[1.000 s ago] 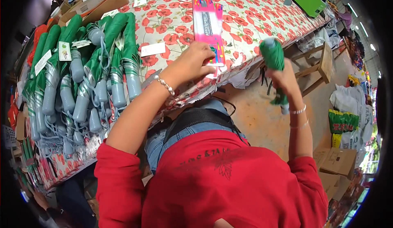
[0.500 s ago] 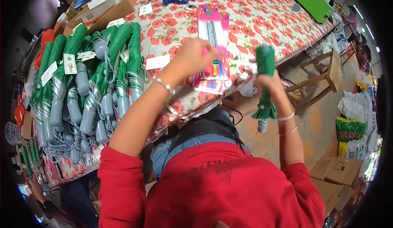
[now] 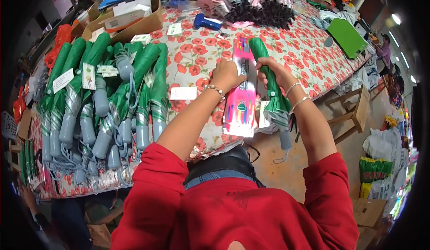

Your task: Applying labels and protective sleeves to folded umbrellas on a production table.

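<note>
My right hand [image 3: 277, 73] is wrapped round a folded green umbrella [image 3: 268, 83], whose grey handle hangs over the table's front edge with its cord loose. A white tag [image 3: 265, 115] shows beside the umbrella's lower part. To its left, my left hand [image 3: 227, 76] grips the left side of a long pink and white printed box [image 3: 240, 100], fingers curled and partly hidden. The box lies on the flowered tablecloth, close beside the umbrella. A pile of similar green umbrellas [image 3: 96, 48] with grey handles and paper tags covers the table's left part.
A white card [image 3: 183, 93] lies left of my left hand. Farther back are a blue tagging gun [image 3: 207, 22], a cardboard box [image 3: 154, 17] and pink umbrellas with black ends [image 3: 264, 8]. A green board [image 3: 346, 38] sits far right, with a wooden stool [image 3: 351, 111] below the table's edge.
My right hand has brought the green umbrella left and over the table, beside the pink box. My left hand has come down onto the box. The head view has shifted.
</note>
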Tool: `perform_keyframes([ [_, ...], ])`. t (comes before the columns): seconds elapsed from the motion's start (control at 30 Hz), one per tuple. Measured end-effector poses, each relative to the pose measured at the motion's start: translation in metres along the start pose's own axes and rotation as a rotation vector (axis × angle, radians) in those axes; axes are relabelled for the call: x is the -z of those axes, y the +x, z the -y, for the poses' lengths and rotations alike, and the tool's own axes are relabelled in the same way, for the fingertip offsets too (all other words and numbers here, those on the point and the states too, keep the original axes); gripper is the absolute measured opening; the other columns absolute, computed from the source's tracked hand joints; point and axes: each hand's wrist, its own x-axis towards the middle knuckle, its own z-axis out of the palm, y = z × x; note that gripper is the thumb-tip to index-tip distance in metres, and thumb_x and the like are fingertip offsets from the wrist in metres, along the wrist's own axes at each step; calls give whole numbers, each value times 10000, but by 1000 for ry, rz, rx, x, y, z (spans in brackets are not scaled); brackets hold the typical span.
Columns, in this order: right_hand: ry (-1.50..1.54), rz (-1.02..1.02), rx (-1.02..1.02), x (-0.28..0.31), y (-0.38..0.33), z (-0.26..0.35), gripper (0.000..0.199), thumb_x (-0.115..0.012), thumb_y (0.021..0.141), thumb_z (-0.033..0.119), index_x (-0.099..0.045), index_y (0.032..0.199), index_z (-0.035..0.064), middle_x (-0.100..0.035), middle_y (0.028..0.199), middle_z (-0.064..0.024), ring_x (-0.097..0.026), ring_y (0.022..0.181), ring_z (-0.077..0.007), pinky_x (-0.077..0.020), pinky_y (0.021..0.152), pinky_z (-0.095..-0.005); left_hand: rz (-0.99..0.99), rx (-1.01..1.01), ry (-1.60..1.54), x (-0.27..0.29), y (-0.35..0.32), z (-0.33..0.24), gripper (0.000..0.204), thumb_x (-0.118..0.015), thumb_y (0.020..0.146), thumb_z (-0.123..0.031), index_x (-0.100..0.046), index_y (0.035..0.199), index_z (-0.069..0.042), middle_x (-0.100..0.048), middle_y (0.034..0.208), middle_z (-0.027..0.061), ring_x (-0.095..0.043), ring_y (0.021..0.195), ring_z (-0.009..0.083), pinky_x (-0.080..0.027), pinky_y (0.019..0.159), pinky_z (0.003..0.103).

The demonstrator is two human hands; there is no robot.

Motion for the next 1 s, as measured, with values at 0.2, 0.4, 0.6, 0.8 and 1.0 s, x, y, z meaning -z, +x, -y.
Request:
perform_keyframes([
  [0.2,-173,22,-19,-60,29,22,240,-595,764,366,-579,736,127,-515,575,-16,-473,446,-120,-363,416,-238,-60,145,-74,23,-28,27,437,-755,661,-333,-676,887,33,-615,883,230,-609,758,346,-513,683,426],
  [0.4,-207,-49,46,-40,22,29,230,-607,739,341,-579,725,113,-492,549,-7,-446,432,-111,-344,403,-234,-230,160,28,31,-38,9,429,-765,657,-309,-674,911,25,-620,925,213,-611,754,335,-516,690,427],
  [0.6,-643,-142,156,-25,-105,41,202,-633,649,235,-560,731,65,-443,479,4,-385,390,-97,-305,382,-220,-71,-195,-615,68,-89,-36,401,-779,656,-254,-679,969,-22,-644,953,145,-618,829,254,-507,752,353],
  [0.8,-183,595,126,-96,-176,-39,290,-753,563,98,-575,764,-11,-615,677,-66,-543,518,-137,-414,407,-208,269,-618,-1360,104,-166,-96,300,-740,665,-34,-695,962,-41,-682,845,62,-602,711,112,-484,668,212],
  [1.0,-373,-79,237,-89,-172,-52,308,-654,716,119,-597,964,-54,-632,776,-119,-595,633,-196,-461,484,-249,-400,-471,-1298,48,-145,-118,192,-613,723,0,-693,897,-4,-697,823,68,-606,678,126,-497,640,237],
])
